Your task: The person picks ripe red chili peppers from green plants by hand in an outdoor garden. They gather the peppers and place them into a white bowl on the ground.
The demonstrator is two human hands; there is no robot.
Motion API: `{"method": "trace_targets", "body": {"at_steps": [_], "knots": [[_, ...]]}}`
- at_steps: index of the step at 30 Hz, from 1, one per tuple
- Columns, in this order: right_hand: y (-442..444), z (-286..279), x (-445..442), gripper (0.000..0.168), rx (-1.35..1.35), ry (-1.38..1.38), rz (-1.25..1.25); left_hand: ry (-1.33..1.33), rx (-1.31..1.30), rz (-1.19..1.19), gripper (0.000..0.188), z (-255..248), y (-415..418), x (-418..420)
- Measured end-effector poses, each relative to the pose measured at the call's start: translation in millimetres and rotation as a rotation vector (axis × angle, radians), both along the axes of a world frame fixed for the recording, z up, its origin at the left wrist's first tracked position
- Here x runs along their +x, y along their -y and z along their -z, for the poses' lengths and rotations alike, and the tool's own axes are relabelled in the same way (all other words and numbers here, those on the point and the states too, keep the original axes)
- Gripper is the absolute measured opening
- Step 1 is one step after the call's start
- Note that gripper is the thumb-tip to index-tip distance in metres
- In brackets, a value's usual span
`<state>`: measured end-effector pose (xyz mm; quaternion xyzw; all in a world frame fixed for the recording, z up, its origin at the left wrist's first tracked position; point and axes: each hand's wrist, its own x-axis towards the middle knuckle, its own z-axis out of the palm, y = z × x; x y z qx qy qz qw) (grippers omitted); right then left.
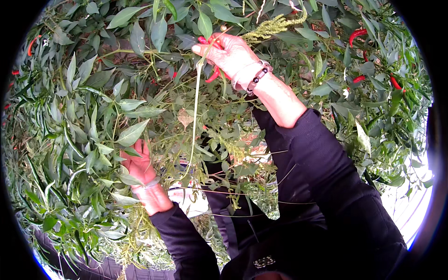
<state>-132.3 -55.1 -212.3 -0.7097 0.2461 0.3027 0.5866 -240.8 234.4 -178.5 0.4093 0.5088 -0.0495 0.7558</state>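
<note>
My right hand [227, 56] is closed around several red chili peppers [214, 75], with some poking out above the thumb and others below the palm. A long pale stem [196, 115] runs down past its thumb; whether it is gripped is unclear. Farther left and lower, my left hand [139, 166] is among the leaves of a chili plant [134, 133], palm visible and fingers extended. Leaves cover part of the fingers, and nothing shows in the palm.
Green chili peppers [71, 140] hang at the left, and red chili peppers [357, 35] hang at the right. A seeded weed spike [273, 28] leans beside my right hand. Thin stems cross before my dark trousers [241, 217]. Dark ground sheeting [105, 269] lies at the lower left.
</note>
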Motion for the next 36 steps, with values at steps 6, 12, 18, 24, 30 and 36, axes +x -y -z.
{"method": "trace_targets", "body": {"at_steps": [6,12,18,24,30,36], "knots": [[-3,-20,-31,0.015,0.391,-0.152,-0.022,0.110,-0.163,0.025,0.025,1,-28,-45],[-51,-23,12,0.021,-0.136,0.146,-0.198,-0.152,-0.028,-0.008,0.018,-10,-26,-69],[-95,26,-81,0.029,-0.146,-0.049,-0.937,-0.450,0.147,0.351,0.034,-39,19,-50],[-121,23,-130,0.027,0.039,0.039,-0.983,-0.052,0.394,1.025,0.028,-69,124,36],[-148,41,-163,0.037,-0.205,0.265,-1.117,-0.074,0.775,1.124,0.022,130,50,61],[-118,16,-143,0.042,-0.055,0.161,-0.941,-0.387,1.063,2.115,0.035,85,53,52]]}}
